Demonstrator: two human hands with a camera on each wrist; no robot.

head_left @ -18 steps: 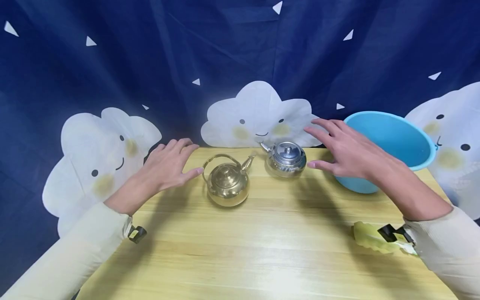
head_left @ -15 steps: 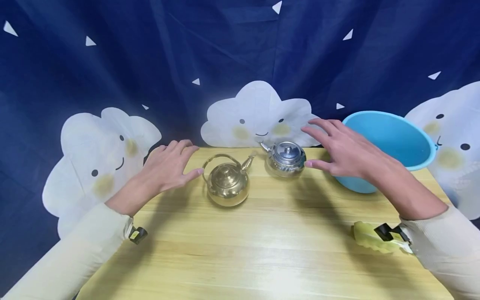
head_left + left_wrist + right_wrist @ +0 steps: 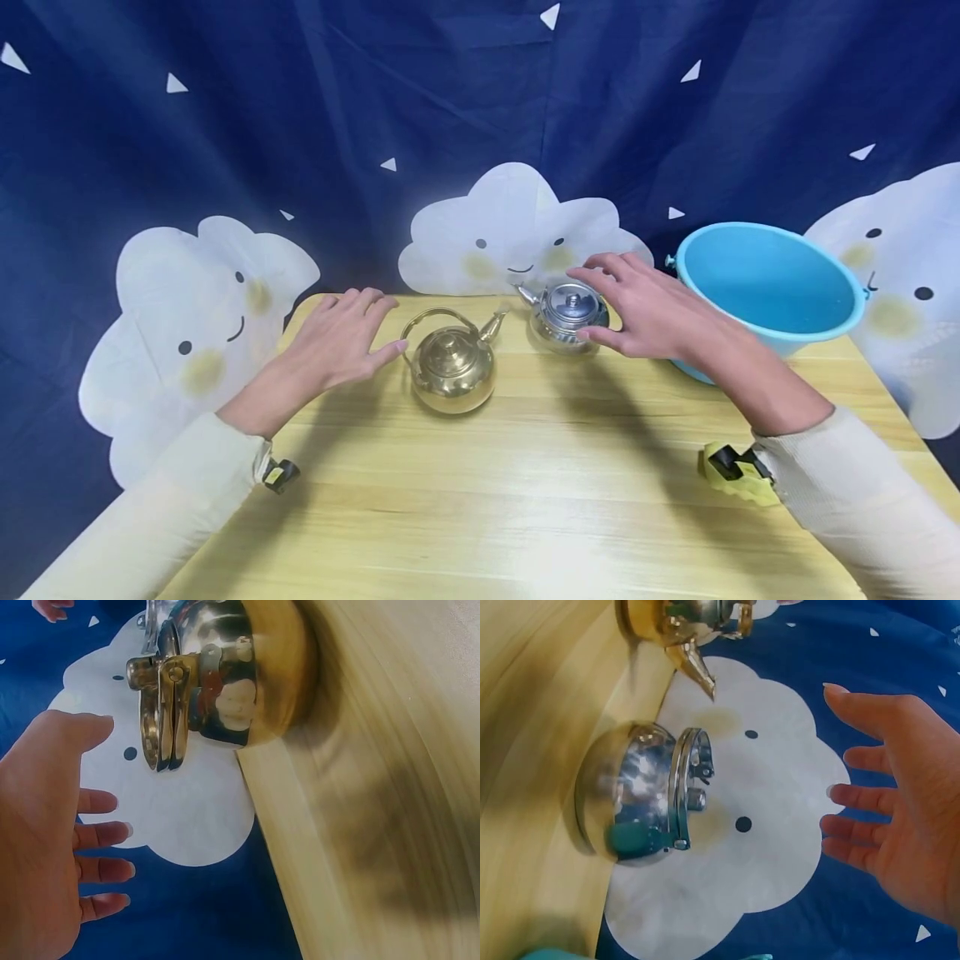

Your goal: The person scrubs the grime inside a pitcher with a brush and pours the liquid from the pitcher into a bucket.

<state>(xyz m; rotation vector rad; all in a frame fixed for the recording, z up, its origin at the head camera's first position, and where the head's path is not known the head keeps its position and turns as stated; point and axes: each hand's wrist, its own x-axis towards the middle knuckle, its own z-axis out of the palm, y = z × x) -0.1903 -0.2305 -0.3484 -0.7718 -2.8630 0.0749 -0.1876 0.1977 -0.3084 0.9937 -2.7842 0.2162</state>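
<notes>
A gold teapot (image 3: 453, 371) stands on the wooden table, its handle raised toward the left and its spout toward the right. Beside that handle hovers my left hand (image 3: 337, 342), fingers spread and holding nothing; the left wrist view shows a gap between thumb and handle. Farther back sits a smaller silver teapot (image 3: 566, 312), spout to the left. My right hand (image 3: 637, 304) hangs over its right side with loosely bent fingers. In the right wrist view this hand is apart from the silver teapot (image 3: 641, 795) and grips nothing.
A light blue bucket (image 3: 772, 329) stands at the back right, behind my right forearm. A yellow-green leafy item (image 3: 738, 479) lies on the table (image 3: 480, 500), partly covered by my right wrist. A dark blue cloth with clouds (image 3: 517, 221) hangs behind the table.
My right hand has moved left, from beside the silver teapot to over its right side. The left hand has hardly moved. Both teapots stay in place.
</notes>
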